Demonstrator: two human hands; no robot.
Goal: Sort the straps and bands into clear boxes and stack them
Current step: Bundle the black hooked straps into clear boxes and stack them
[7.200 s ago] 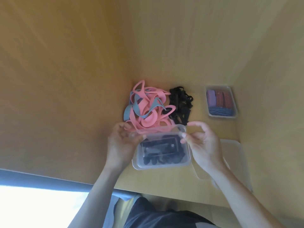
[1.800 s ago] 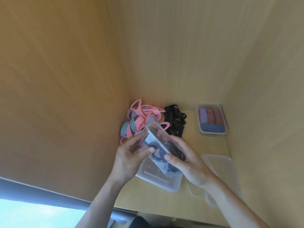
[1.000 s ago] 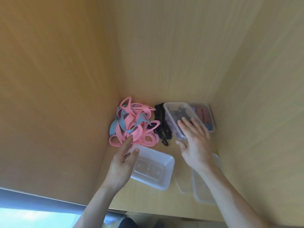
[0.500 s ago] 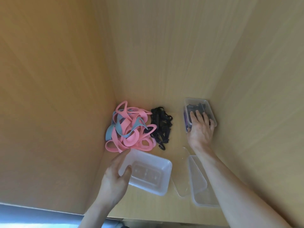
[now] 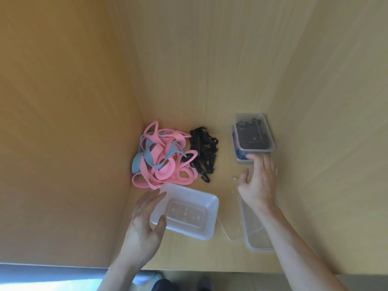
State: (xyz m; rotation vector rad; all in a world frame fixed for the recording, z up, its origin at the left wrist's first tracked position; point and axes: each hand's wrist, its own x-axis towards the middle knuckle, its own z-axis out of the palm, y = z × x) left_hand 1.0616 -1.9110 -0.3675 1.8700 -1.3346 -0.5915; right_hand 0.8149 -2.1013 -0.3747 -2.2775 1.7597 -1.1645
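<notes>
Head view, looking down on a wooden worktop walled in on three sides.

Hands: the left hand [image 5: 147, 223] is open, fingers spread and nearly straight along the left end of an empty clear box [image 5: 190, 214], thumb at its near rim. It touches the box but does not grip it. The right hand [image 5: 259, 183] is also open and holds nothing; its straight fingertips reach the near edge of the bottom box [image 5: 241, 160] of a two-box stack at the far right corner.

Location of items: the top box [image 5: 253, 135] holds black pieces and sits slightly askew on the bottom one. A tangle of pink and blue bands [image 5: 163, 158] lies loose at the far left corner, touching the empty box's far rim. A smaller heap of black straps [image 5: 203, 152] sits just beside it. Clear lids [image 5: 255, 238] lie flat toward the near right edge.

Handling assessment: the bands look soft, limp, light and interlooped, so lifting one loop is likely to drag others along. Best taken as a gathered bunch from the top of the pile, or one loop pinched and shaken free. The straps appear to carry hooks and will probably snag. The boxes look like thin, light, smooth plastic that flexes — hold them by the rim at both short ends, not the walls. The askew stack could slide if nudged.
</notes>
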